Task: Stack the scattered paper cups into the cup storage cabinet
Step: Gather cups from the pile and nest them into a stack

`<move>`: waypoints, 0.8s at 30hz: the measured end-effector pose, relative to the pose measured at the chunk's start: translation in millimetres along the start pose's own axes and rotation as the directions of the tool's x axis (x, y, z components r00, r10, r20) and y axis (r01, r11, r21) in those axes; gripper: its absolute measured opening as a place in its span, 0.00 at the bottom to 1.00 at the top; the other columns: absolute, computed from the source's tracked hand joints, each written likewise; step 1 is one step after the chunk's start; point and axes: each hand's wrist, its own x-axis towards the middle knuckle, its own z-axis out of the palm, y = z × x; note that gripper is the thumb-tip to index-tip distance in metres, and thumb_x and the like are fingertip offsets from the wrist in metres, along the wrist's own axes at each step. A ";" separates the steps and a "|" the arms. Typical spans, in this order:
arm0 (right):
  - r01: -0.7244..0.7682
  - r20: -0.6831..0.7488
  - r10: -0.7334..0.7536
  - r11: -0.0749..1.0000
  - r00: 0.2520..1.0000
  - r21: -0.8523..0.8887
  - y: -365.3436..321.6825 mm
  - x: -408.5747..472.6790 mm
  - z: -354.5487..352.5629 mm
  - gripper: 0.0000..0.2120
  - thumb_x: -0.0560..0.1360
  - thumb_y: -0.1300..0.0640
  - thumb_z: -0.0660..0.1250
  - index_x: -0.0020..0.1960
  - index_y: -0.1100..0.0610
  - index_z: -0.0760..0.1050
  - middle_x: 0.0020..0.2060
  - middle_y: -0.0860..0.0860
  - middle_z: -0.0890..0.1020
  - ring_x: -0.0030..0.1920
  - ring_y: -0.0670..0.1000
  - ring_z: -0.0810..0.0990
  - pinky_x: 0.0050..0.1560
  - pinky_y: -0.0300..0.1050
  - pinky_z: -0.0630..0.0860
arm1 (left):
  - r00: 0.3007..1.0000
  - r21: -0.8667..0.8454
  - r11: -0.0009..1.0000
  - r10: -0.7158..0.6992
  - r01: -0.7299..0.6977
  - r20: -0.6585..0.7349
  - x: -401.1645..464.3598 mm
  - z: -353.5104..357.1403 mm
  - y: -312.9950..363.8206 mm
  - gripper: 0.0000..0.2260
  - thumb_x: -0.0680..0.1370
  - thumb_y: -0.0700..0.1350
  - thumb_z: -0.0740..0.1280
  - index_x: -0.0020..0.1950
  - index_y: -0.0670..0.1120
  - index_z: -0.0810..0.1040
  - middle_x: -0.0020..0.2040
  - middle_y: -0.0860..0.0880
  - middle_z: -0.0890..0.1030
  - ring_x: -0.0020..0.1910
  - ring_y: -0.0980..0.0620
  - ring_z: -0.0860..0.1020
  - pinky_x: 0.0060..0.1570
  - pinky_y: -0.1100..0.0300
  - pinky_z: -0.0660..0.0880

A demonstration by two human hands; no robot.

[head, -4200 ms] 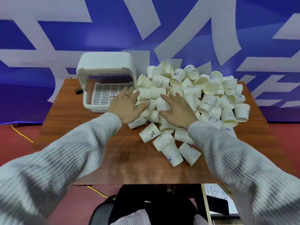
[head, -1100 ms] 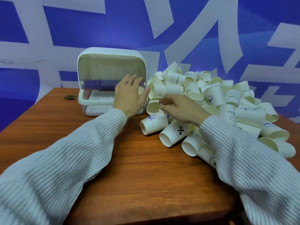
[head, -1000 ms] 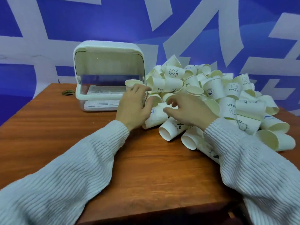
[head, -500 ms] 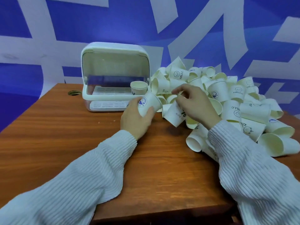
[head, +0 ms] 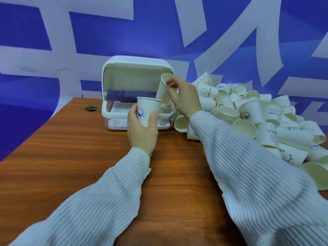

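My left hand (head: 142,132) grips an upright paper cup with a blue logo (head: 148,110) in front of the cup storage cabinet (head: 124,79). Just above and right of it, my right hand (head: 184,98) pinches the rim of a second, plain cup (head: 162,89), tilted with its base down toward the first cup's mouth. The white cabinet stands open at the back of the wooden table (head: 71,157), its slatted tray showing. A large pile of paper cups (head: 257,114) lies to the cabinet's right. Any cup inside the cabinet is hidden behind my hands.
A round cable hole (head: 92,108) sits in the table left of the cabinet. A blue and white patterned wall stands behind. The cup pile spreads to the table's right edge.
Both hands have lifted their cups off the pile. The left cup now stands upright, and the right hand has raised its cup above it, in front of the cabinet.
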 end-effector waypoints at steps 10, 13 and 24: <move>0.059 0.437 0.048 0.972 0.898 -0.228 17.9 -6.1 26.3 0.21 0.81 0.63 0.57 0.67 0.51 0.81 0.60 0.53 0.85 0.59 0.56 0.80 0.58 0.43 0.71 | 1.000 -0.030 0.999 -0.011 0.011 0.001 8.2 1.4 -0.9 0.27 0.80 0.53 0.70 0.76 0.53 0.65 0.67 0.52 0.76 0.60 0.56 0.77 0.52 0.66 0.76; 0.010 0.409 0.065 0.984 0.910 -0.180 16.2 -2.0 18.5 0.23 0.82 0.62 0.55 0.73 0.50 0.76 0.66 0.50 0.82 0.66 0.53 0.79 0.67 0.46 0.72 | 1.000 -0.026 0.999 0.023 -0.023 -0.004 21.6 4.0 9.5 0.30 0.79 0.51 0.72 0.78 0.52 0.63 0.69 0.53 0.74 0.62 0.57 0.75 0.53 0.71 0.73; -0.124 0.150 0.133 0.990 0.980 -0.070 20.9 -9.8 -17.5 0.18 0.82 0.52 0.62 0.71 0.47 0.75 0.61 0.44 0.84 0.59 0.47 0.81 0.62 0.48 0.77 | 0.964 0.280 0.940 0.132 -0.196 0.230 92.3 35.3 33.1 0.29 0.78 0.49 0.71 0.77 0.50 0.64 0.71 0.46 0.73 0.67 0.46 0.74 0.58 0.57 0.67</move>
